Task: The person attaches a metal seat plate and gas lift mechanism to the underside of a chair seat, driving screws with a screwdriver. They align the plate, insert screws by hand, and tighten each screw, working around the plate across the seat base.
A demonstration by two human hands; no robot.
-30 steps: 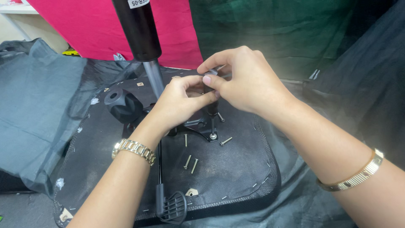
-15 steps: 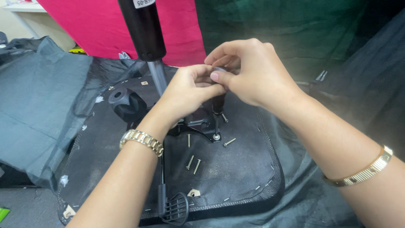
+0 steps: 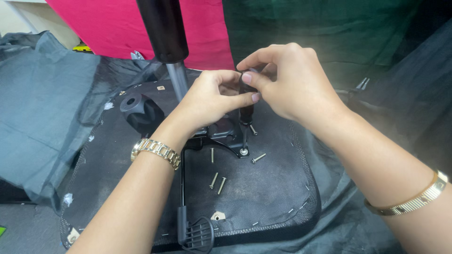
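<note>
Head view — both hands (image 3: 254, 91) pinch a dark screwdriver handle (image 3: 246, 113), its top hidden by fingers.

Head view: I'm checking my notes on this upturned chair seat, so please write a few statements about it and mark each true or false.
1. Both hands grip the black screwdriver handle. True: the left hand and right hand close round its top.
2. The screwdriver tip stands on a screw in the black metal bracket. True, as far as the view shows.
3. No loose screws lie on the seat underside. False: several loose screws lie on the black fabric.
4. The gas lift cylinder lies flat on the floor. False: it stands upright from the seat.
5. The left wrist wears a gold watch. True.
</note>
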